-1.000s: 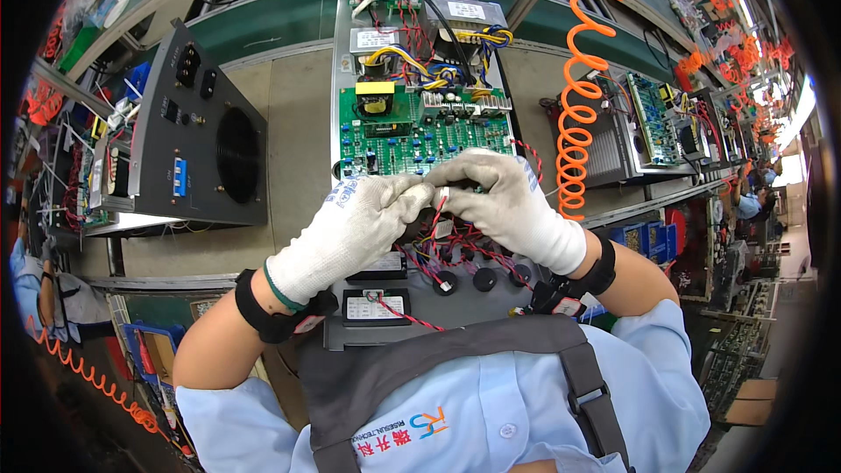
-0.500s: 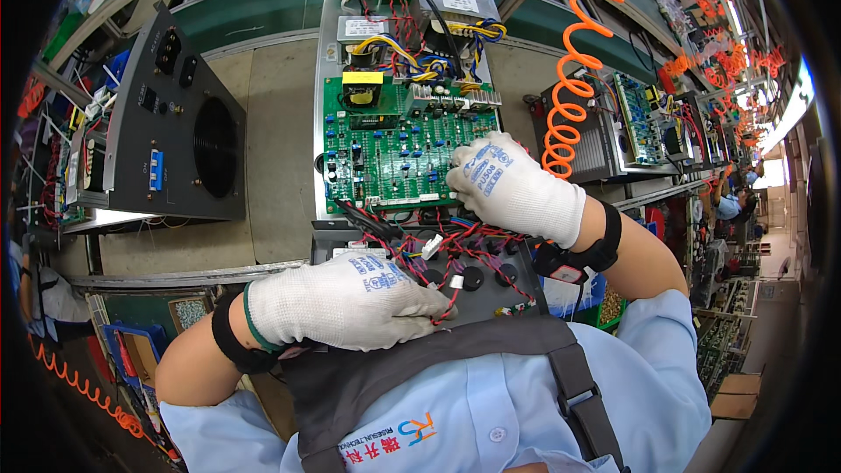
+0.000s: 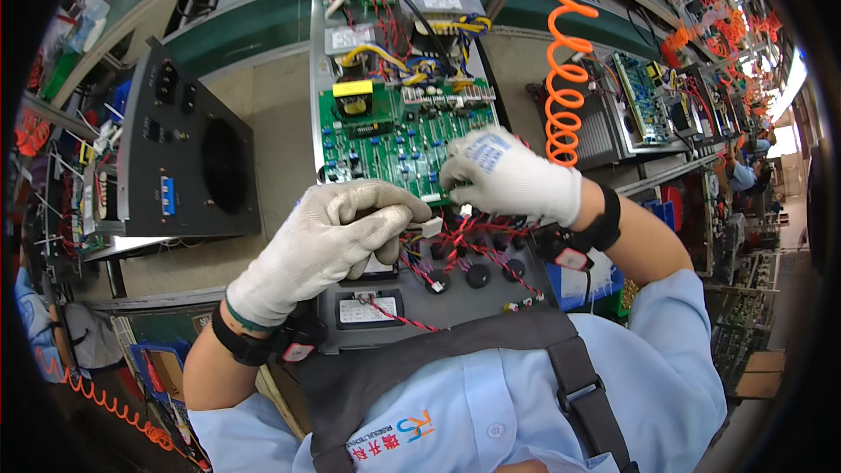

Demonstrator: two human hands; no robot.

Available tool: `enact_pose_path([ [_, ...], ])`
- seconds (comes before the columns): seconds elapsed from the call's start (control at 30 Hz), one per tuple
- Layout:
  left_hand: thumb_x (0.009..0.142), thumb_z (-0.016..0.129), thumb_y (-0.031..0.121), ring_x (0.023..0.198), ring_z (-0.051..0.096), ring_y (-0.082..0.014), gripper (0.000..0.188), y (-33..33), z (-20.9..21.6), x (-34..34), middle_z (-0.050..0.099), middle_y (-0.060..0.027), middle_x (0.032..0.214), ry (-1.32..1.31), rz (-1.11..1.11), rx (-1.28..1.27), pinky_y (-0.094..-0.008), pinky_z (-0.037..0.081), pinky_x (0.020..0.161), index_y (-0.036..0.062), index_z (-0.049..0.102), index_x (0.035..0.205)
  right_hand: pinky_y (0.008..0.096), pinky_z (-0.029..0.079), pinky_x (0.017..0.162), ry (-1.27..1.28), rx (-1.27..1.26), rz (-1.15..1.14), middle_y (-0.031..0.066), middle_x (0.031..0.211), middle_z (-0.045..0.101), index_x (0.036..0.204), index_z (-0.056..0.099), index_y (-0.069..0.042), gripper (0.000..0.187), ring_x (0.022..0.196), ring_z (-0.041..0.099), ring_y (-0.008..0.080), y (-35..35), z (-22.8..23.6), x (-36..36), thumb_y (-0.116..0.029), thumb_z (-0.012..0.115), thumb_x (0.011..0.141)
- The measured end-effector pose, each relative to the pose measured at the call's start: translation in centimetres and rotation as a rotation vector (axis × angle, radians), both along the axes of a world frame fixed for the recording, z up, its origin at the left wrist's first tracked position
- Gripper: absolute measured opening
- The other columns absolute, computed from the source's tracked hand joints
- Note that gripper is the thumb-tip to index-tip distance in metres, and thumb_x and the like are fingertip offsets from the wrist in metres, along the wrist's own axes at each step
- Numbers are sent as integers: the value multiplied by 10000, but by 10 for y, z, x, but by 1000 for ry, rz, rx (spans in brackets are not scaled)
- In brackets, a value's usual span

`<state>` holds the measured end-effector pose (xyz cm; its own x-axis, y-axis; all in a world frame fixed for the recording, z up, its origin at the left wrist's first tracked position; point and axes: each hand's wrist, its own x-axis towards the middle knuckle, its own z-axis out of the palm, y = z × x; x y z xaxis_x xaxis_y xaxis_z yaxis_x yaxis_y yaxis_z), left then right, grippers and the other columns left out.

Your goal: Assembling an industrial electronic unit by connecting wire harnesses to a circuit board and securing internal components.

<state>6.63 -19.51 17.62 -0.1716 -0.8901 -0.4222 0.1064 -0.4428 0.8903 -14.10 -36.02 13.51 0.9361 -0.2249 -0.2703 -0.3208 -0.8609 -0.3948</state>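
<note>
My left hand (image 3: pixel 337 241), in a white knitted glove, is closed, thumb and forefinger pressed together at a white wire connector (image 3: pixel 431 227). My right hand (image 3: pixel 508 173), gloved alike, has its fingers curled down at the lower right edge of a green circuit board (image 3: pixel 377 153); its fingertips are partly hidden, and what they hold cannot be made out. A second small white connector (image 3: pixel 466 209) shows just below them. Red-and-black twisted wires (image 3: pixel 455 250) run beneath both hands over a dark grey panel (image 3: pixel 455 302) with round black parts.
A dark metal housing (image 3: pixel 180 149) with a round fan opening stands at the left. An orange coiled hose (image 3: pixel 565 70) hangs at the right, before another unit with a green board (image 3: pixel 641 96). Yellow and blue wires (image 3: pixel 412 61) lie behind the board. A blue bin (image 3: pixel 583 285) sits by my right forearm.
My left hand has risen from the near panel to the board's front edge, uncovering a labelled part on the panel. The right hand stays near the board's corner, its fingers now curled downward.
</note>
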Motion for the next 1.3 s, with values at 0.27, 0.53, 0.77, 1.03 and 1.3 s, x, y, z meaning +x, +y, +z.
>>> enact_pose_path([
  [0.27,1008,594,230,544,469,-15,292,-18,-5,-3,615,-3,745,-402,65,-70,-209,376,490,-8,678,1154,398,491,956,-272,572,124,184,1140,679,1202,657,35,375,1092,631,306,13,40,-12,-153,641,877],
  [0.53,924,668,225,731,657,-206,290,-29,-12,-10,705,-152,876,-733,-315,-320,-343,514,659,43,676,1151,287,499,906,-189,1065,-406,48,995,695,1104,664,-4,221,954,623,99,53,44,3,-169,666,957],
  [0.77,910,644,167,842,711,-297,291,-28,-16,-13,725,-132,976,-584,-422,-286,-371,552,784,86,677,1188,281,496,872,-380,1187,-586,65,1014,686,1146,560,15,298,943,616,110,47,63,-15,-256,596,1026],
  [1.03,964,649,136,680,580,-45,212,-47,-45,-24,680,-8,826,-610,-289,-132,-247,480,599,32,669,1147,453,518,862,-271,121,-316,186,1017,671,1170,572,-50,451,938,674,375,55,20,-11,-229,775,808],
  [1.3,939,610,223,833,710,-237,279,-26,-42,-6,722,-115,905,-691,-298,-159,-353,545,775,85,692,1167,429,530,681,-251,-181,-115,110,870,662,1098,587,-109,237,796,695,309,48,-4,-8,-192,650,885],
])
